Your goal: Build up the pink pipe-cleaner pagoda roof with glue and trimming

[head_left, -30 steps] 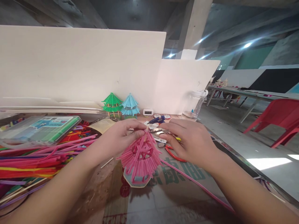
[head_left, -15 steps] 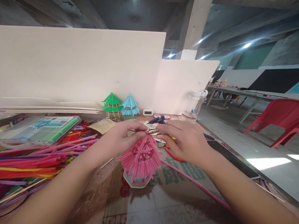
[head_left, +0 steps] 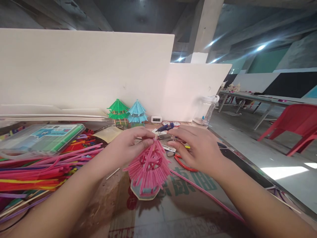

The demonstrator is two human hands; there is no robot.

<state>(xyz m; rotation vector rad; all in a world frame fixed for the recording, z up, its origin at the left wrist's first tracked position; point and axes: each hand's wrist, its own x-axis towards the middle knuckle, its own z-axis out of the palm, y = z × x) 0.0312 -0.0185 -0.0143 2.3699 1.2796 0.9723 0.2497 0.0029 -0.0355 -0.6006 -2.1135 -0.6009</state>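
**A:** Any writing you can read?

**B:** Large green Chinese characters are printed on the cardboard sheet (head_left: 188, 185) under the work, running from the model toward 3 o'clock. The model and the right forearm cover parts of them, so I can't read them whole. A red printed mark at the model's 7 o'clock is cut off too. The clear plastic box (head_left: 42, 135) at 10 o'clock has a green and blue label, too small to read. The digits on the small digital clock (head_left: 156, 119) at 12 o'clock are too small as well.

**A:** Where is the model?

**B:** The pink straw pagoda (head_left: 148, 168) stands on its flat base on the cardboard, in the middle of the view. The left hand (head_left: 128, 145) reaches in from 9 o'clock, with thumb and fingers pinched together on the tip of the roof. The body of the model sits at that hand's 5 o'clock.

**A:** And the other hand?

**B:** The right hand (head_left: 198, 150) is at the model's 2 o'clock, just beside the tip. It is palm down with the fingers apart and nothing clamped between them. I can't tell whether a fingertip touches the tip.

**A:** What lies around?

**B:** A long pink straw (head_left: 208, 195) runs from the base toward 4 o'clock. Red-handled pliers (head_left: 184, 165) lie under the right hand, and a blue glue gun (head_left: 165, 127) is at 12 o'clock. A green pagoda (head_left: 118, 110) and a blue pagoda (head_left: 137, 112) stand side by side at 11 o'clock. A pile of coloured straws (head_left: 37, 168) lies at 9 o'clock.
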